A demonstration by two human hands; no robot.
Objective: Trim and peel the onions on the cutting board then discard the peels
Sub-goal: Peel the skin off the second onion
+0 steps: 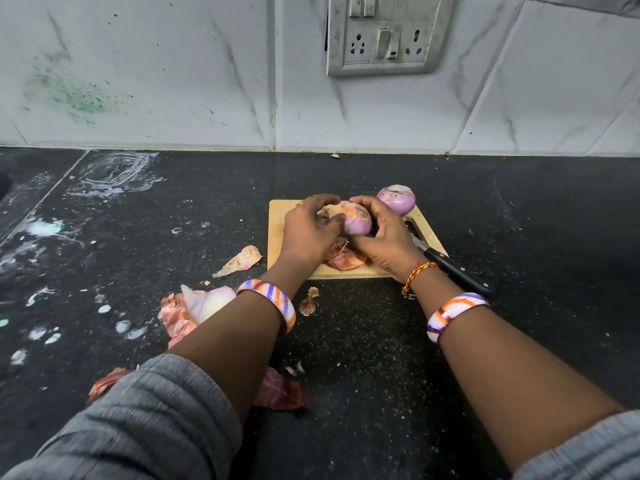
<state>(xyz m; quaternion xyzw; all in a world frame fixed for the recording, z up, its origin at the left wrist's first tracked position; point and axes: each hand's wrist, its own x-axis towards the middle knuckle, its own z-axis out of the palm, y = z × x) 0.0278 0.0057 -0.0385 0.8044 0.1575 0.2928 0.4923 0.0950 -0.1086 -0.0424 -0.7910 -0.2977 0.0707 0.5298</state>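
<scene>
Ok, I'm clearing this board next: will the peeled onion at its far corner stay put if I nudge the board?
Probably not. The peeled onion is round and sits free at the cutting board's far edge, so it would likely roll off. Its bare skin looks glossy, so probably slippery to grip. It seems firm rather than fragile.

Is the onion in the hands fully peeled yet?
No. The held onion shows bare purple flesh, but papery skin clings where the left hand pinches it.
</scene>
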